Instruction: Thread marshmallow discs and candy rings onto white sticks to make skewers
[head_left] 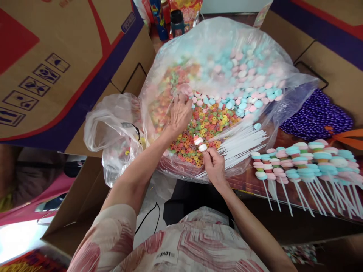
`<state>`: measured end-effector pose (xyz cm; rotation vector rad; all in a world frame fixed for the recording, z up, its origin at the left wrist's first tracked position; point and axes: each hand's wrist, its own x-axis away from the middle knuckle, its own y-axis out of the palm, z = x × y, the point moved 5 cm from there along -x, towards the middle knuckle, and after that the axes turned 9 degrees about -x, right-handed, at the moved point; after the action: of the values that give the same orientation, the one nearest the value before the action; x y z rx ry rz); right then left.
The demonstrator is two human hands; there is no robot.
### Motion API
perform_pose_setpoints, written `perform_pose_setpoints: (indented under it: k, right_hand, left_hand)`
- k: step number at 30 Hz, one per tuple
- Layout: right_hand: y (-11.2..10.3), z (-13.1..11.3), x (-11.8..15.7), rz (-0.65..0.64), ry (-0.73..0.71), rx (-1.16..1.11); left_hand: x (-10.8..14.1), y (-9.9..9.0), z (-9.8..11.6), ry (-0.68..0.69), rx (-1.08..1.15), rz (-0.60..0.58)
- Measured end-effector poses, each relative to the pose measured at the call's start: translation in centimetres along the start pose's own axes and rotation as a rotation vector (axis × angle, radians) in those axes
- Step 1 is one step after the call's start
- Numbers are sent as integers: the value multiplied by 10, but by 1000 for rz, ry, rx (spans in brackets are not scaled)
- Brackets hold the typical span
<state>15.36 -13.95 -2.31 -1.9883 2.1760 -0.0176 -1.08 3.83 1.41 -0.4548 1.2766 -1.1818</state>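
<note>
My right hand [214,164] pinches a candy skewer [200,143] at its lower end; white discs and an orange-pink piece are threaded on it. My left hand [180,113] reaches into a large clear plastic bag [176,49], its fingers bent and the tips hidden at the edge of the candies. Inside the bag lie colourful gummy rings [210,122] and pink, blue and white candy discs [249,96]. Several loose white sticks [244,143] rest at the bag's right front, beside my right hand.
Filled candy skewers [300,162] are lined up along the table's right edge, sticks toward me. Purple beads [317,115] lie behind them. Large cardboard boxes [70,56] flank the bag. A dark mug [177,24] stands at the back. A crumpled clear bag [113,128] sits left.
</note>
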Motion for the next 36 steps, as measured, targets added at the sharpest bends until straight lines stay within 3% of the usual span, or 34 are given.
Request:
perform_pose_setpoints:
  k: [4,9,14,18,26,36]
  right_hand:
    - [-4,-2,-1,80,13,-74]
    - [-8,2,-3,206,112,-263]
    - [-9,5,-5,238,151,-323]
    - [-10,6,-5,259,184,-332]
    - [-5,3,-4,171,187,-337]
    - [-2,1,-5,155,189,-320]
  left_hand:
    - [14,-18,10,-85,180,18]
    - [66,-15,37,-327,898,-274]
    - [112,-9,65,-446,1206,-427]
    - [127,-15,73,-453,1252,-483]
    - [132,-17,67,-470,1297,-440]
    - [146,-11,68,-416,1001,-297]
